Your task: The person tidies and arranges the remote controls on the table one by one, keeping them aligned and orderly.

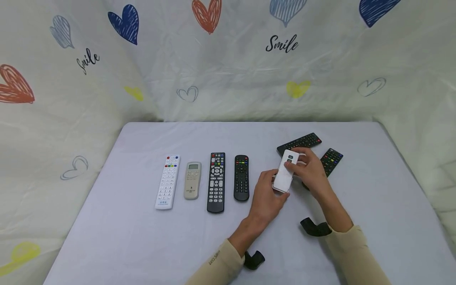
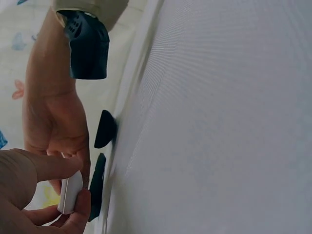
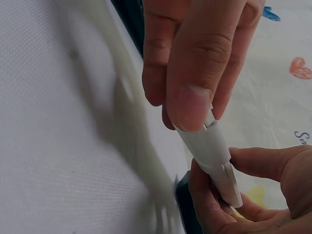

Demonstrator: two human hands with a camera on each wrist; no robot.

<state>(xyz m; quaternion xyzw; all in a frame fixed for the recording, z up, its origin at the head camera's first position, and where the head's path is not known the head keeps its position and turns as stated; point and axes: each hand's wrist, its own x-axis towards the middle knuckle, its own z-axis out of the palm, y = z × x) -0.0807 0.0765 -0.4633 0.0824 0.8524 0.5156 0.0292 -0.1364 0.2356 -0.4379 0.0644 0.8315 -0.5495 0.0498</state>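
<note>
A small white remote control [image 1: 286, 174] is held above the table between both hands, its buttons at the far end. My left hand [image 1: 265, 198] grips its near end. My right hand [image 1: 313, 172] holds the far end, with the thumb on its face. In the right wrist view, the right thumb [image 3: 192, 107] presses on the white remote [image 3: 207, 151], which shows a seam or step along its side. The left hand [image 3: 273, 185] pinches the other end there. The left wrist view shows only the end of the white remote [image 2: 72, 192] between the fingers.
A white remote [image 1: 167, 182], a beige remote [image 1: 192, 180], a long black remote [image 1: 215, 184] and a shorter black one [image 1: 241, 178] lie in a row. Two black remotes [image 1: 303, 142] [image 1: 331, 161] lie beyond and beside the right hand. Black wrist mounts [image 1: 315, 227] stick out near the sleeves.
</note>
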